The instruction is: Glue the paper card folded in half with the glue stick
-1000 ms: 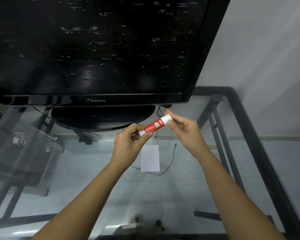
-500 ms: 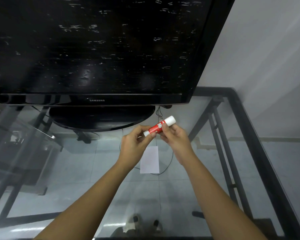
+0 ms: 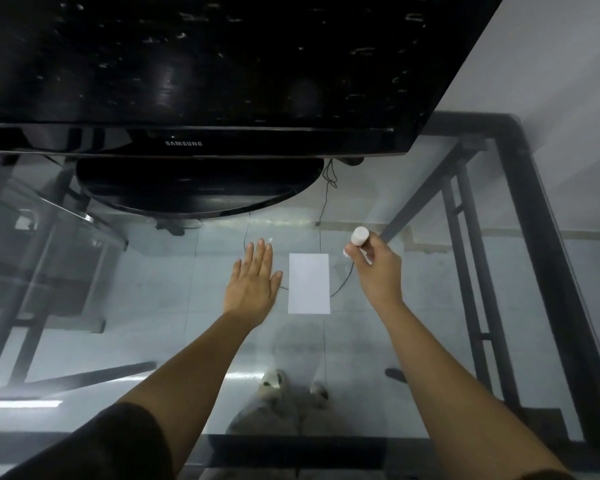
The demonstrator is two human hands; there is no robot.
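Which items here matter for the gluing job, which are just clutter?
Job: white paper card flat on glass; white-capped glue stick in right hand; open left hand.
Clutter: black Samsung TV; glass table; black cable.

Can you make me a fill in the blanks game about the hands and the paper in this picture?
1. The glue stick is held in the ____ hand.
2. The left hand is open and flat, just to the ____ of the paper card.
3. The paper card lies on a table made of ____.
4. Behind the hands stands a big black ____.

Missing words: right; left; glass; television
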